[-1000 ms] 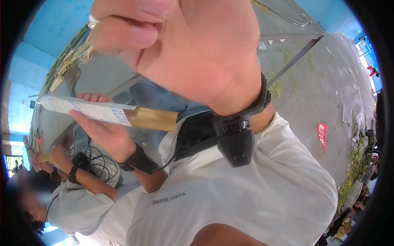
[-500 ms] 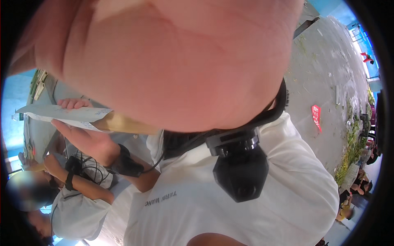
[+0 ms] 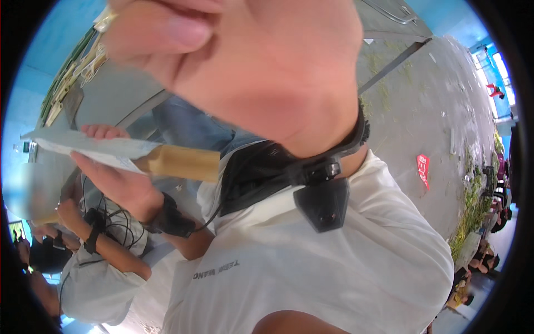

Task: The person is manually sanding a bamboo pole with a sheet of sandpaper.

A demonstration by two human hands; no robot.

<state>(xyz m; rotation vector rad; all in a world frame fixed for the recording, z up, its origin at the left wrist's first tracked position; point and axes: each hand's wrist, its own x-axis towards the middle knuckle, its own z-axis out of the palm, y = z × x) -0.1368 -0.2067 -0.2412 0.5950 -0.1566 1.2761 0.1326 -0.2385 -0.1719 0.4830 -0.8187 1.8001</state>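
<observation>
My left hand (image 3: 119, 186) grips a smooth tan wooden piece (image 3: 189, 163) at the left. A pale printed sheet (image 3: 94, 149) lies around its far-left part, between my thumb and fingers. The bare tan end points right, with a narrower neck next to the sheet. My right hand (image 3: 267, 72) is large and close at the top, its thumb and fingers curled together. Whatever those fingers hold, if anything, is hidden or cut off by the upper edge. Black devices are strapped to both wrists, such as the right wrist device (image 3: 321, 200).
At the lower left sits a person in a white shirt (image 3: 100, 292), close to my left arm. A grey table (image 3: 119, 94) with bamboo strips (image 3: 64, 100) stands at the upper left. On the floor lie a red piece (image 3: 423, 171) and green plant scraps (image 3: 473, 211); more people are at the far right.
My right hand has drawn away from the camera, so its curled thumb and its wrist now show. The left hand keeps its grip on the wooden piece, nearly unmoved.
</observation>
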